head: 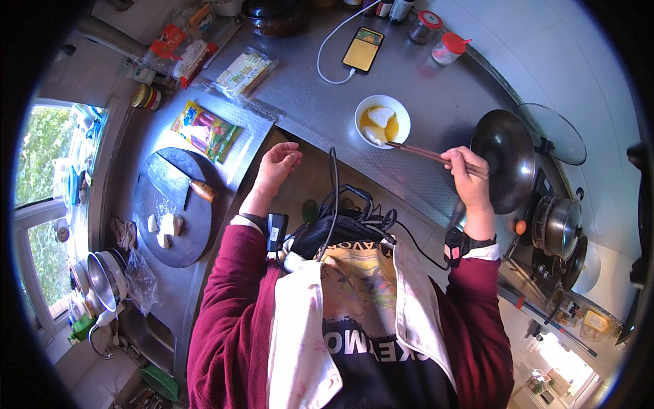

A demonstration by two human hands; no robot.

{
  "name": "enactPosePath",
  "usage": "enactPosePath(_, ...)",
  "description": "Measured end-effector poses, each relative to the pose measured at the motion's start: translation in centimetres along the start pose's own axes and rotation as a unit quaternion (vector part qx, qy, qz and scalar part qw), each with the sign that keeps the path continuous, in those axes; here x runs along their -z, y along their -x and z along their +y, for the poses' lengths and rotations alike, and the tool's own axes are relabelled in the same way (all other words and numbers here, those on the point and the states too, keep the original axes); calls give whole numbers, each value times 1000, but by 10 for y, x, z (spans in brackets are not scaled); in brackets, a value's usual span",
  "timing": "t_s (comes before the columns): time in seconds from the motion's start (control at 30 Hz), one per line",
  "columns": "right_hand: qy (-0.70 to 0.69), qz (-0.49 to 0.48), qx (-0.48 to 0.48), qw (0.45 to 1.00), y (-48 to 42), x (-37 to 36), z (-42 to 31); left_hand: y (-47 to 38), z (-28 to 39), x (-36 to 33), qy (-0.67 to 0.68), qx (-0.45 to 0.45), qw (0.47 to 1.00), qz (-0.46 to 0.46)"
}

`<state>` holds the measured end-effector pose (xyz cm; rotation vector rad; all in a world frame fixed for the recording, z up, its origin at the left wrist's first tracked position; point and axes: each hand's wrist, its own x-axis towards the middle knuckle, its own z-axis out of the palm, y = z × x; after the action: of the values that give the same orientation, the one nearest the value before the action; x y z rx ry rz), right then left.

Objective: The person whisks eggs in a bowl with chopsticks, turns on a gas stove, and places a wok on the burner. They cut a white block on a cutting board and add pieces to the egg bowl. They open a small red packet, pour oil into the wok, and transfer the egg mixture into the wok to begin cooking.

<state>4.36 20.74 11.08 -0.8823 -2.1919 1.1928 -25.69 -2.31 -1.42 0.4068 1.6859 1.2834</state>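
My right hand (467, 176) grips a pair of wooden chopsticks (421, 151), whose tips reach over the rim of a white bowl (359, 118). Yellow liquid, which looks like beaten egg (392, 128), fills the bottom of the bowl. Two pale slices (380, 116) lie in it, and the chopstick tips are at the lower one. My left hand (278, 166) hovers over the counter's inner corner with its fingers loosely curled and nothing in them. To its left, a cleaver (171, 179) with a wooden handle rests on a round dark chopping board (191, 245) beside several white pieces (170, 225).
A charging phone (363, 49) lies behind the bowl, near lidded jars (448, 48). At right stand a wok (503, 161), a glass lid (557, 133), an egg (520, 227) and a steel pot (561, 227). Food packets (207, 130) lie at left. Black cables (334, 199) hang at my chest.
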Motion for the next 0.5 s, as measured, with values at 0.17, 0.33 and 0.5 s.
enactPosePath(0.17, 11, -5, -1, 1000, -3, -22, 12, 0, 0, 0, 0, 5, 1000, -3)
enactPosePath(0.33, -15, 50, 9, 999, 5, -17, 7, 3, -1, 3, 15, 3, 1000, 1)
enactPosePath(0.5, -6, -13, 51, 999, -3, -35, 9, 4, -1, 4, 2, 20, 1000, -3)
